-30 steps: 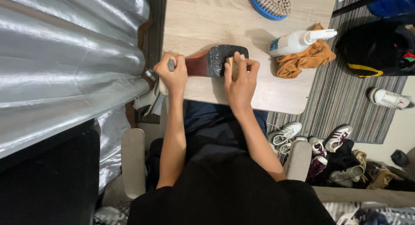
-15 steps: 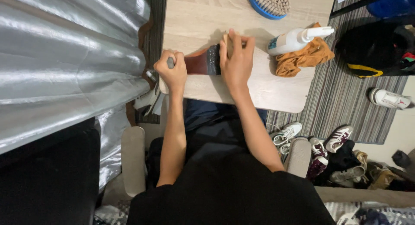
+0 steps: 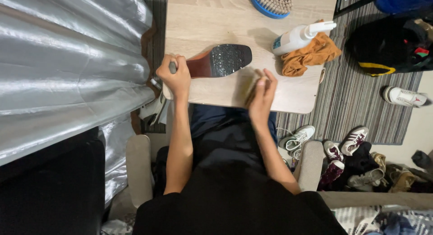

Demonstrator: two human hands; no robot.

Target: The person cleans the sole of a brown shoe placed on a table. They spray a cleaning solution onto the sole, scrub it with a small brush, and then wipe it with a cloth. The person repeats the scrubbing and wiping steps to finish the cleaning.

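Pale wood worktop [image 3: 203,18], seen from above. Left hand [image 3: 175,77] at the near-left edge, fingers clamped round the heel end of a shoe [image 3: 219,60] lying sole-up: dark, glittery sole, reddish-brown at the heel, toe pointing right. Right hand [image 3: 261,93] sits just right of the shoe and apart from it, fingers closed on a small tan brush [image 3: 251,83]; brush partly blurred, so bristle side can't be told.

Around: far edge of worktop has a round blue-rimmed brush [image 3: 272,1], bristles up, well apart from the hands. Right side, a white spray bottle [image 3: 300,37] lies tilted, nozzle toward the right, resting against a crumpled orange cloth [image 3: 311,55] that reaches the worktop's right edge. Bottle has a pale label; print too small to read. Nothing lies between the right hand and the cloth.

Left of worktop: big silvery, foil-like sheet [image 3: 67,68], shiny folds, touching the worktop's left side near the left hand. Right of it, a striped rug [image 3: 356,104] on the floor, w/ a black bag [image 3: 388,45] with yellow trim, a blue container [image 3: 401,0] at top right, one white sneaker [image 3: 403,96], and a pile of mixed shoes [image 3: 352,158] lower right. Person seated, dark clothes, pale armrests either side.
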